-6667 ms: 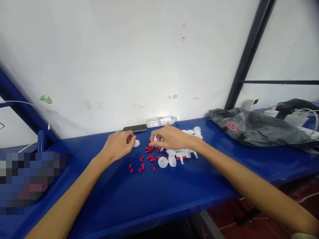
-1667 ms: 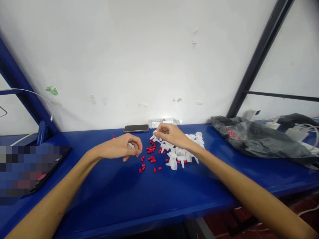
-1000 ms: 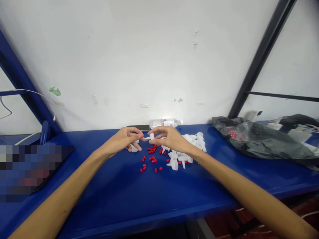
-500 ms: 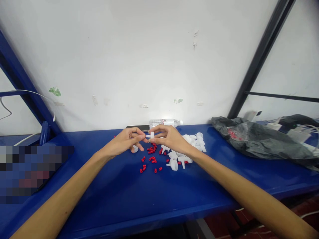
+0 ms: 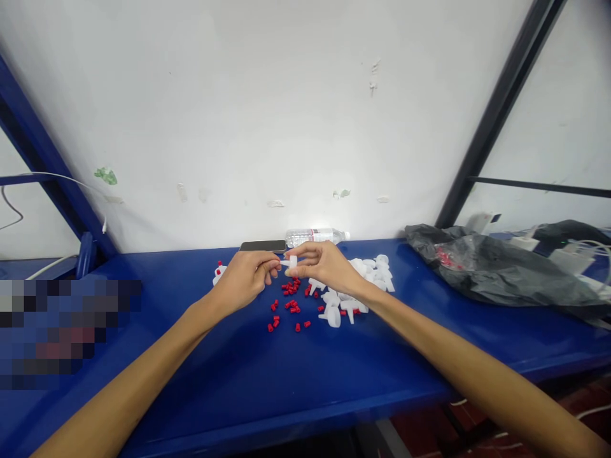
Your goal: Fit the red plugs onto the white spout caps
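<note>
White nozzle (image 5: 293, 261) has its tip hidden by the left hand (image 5: 245, 277).

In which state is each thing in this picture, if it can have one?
White nozzle, held sideways.
Left hand, fingers pinched at the nozzle's tip.
Right hand, gripping the nozzle's wide end.
Red caps, mostly loose, scattered.
Other white pieces, heaped.
Bottle, capped, lying sideways.
Phone, flat, screen dark.
Dark bag, crumpled.

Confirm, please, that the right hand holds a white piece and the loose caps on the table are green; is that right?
The colour is wrong: the loose caps on the table are red, as the head view shows. The right hand does hold a white piece.
</note>
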{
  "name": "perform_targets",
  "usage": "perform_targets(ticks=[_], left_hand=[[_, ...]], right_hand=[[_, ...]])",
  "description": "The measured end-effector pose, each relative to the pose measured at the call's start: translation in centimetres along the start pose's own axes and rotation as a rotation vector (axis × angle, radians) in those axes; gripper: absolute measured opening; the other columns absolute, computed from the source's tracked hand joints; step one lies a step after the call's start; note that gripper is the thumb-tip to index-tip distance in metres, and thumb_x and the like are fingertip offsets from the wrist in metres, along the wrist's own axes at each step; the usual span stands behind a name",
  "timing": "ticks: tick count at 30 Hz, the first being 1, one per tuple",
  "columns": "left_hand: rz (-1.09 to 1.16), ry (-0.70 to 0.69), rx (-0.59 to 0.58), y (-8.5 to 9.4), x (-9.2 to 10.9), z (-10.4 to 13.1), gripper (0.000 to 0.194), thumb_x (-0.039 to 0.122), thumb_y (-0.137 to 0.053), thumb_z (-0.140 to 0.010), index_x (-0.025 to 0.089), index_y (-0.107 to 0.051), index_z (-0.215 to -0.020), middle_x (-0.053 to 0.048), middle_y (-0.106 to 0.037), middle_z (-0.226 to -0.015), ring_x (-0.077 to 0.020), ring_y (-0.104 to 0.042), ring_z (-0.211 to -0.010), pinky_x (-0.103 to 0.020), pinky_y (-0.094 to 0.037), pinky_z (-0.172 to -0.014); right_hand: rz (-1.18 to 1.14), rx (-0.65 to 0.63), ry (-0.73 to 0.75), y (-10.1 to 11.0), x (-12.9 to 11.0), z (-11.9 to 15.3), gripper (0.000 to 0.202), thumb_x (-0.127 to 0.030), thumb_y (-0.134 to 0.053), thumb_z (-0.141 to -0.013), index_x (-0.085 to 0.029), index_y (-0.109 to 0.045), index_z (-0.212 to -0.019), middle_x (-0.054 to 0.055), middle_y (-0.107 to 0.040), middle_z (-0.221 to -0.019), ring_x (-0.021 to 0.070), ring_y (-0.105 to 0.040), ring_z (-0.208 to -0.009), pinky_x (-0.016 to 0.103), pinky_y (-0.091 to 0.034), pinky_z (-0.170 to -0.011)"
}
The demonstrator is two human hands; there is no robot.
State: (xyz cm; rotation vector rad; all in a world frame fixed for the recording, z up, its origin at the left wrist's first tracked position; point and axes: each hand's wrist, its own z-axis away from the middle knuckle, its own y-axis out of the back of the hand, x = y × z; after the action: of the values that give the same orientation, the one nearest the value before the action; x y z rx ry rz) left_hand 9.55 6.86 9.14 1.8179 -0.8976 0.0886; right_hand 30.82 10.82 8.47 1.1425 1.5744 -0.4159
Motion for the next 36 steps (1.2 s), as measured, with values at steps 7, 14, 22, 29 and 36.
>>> perform_targets(ticks=[7,14,22,29,36], left_hand=[[-0.169,-0.126,0.059,0.3,-0.1,0.2,0.028,0.01,-0.043,-0.086,0.018,-0.066,-0.073,-0.001,-0.068,-0.067,-0.0146,-0.062,-0.064,-0.026,-0.043,-0.065],[-0.03,-0.015,0.056,0.6,0.5,0.2,0.032,0.029,-0.045,-0.096,0.019,-0.072,-0.081,0.0,-0.07,-0.068,-0.0146,-0.062,-0.061,-0.026,-0.044,-0.062],[-0.355,0.114,0.089,-0.6,-0.6,-0.2,0.032,0.037,-0.045,-0.095,0.022,-0.073,-0.091,-0.004,-0.074,-0.09,-0.0234,-0.064,-0.085,-0.032,-0.046,-0.066],[-0.711,0.078,-0.108,-0.7,-2.6,-0.1,0.035,0.03,-0.041,-0.094,0.018,-0.073,-0.086,-0.012,-0.068,-0.094,-0.0302,-0.056,-0.102,-0.035,-0.047,-0.065],[-0.787,0.04,-0.167,0.2,-2.3,0.0,0.039,0.03,-0.037,-0.095,0.015,-0.071,-0.083,-0.016,-0.065,-0.091,-0.0309,-0.056,-0.098,-0.033,-0.046,-0.063]], right_hand=[[-0.039,0.022,-0.03,-0.1,0.2,-0.1,0.039,-0.032,-0.087,-0.066,-0.019,-0.077,-0.101,0.008,-0.076,-0.101,0.0252,-0.071,-0.101,0.037,-0.058,-0.086],[-0.2,-0.07,-0.058,-0.1,0.3,-0.3,0.044,-0.041,-0.082,-0.074,-0.018,-0.072,-0.11,0.008,-0.078,-0.094,0.0236,-0.075,-0.091,0.038,-0.059,-0.083],[0.641,0.153,0.193,0.8,1.5,-0.4,0.031,-0.039,-0.061,-0.094,-0.023,-0.067,-0.121,0.007,-0.076,-0.102,0.0248,-0.071,-0.095,0.041,-0.053,-0.085],[0.987,0.047,0.259,1.9,3.0,-0.5,0.028,-0.029,-0.055,-0.097,-0.019,-0.071,-0.118,0.01,-0.074,-0.116,0.0287,-0.064,-0.112,0.044,-0.047,-0.096],[0.935,-0.043,0.21,1.8,3.8,-0.9,0.026,-0.031,-0.054,-0.096,-0.024,-0.076,-0.109,0.006,-0.077,-0.095,0.0274,-0.067,-0.102,0.044,-0.044,-0.097]])
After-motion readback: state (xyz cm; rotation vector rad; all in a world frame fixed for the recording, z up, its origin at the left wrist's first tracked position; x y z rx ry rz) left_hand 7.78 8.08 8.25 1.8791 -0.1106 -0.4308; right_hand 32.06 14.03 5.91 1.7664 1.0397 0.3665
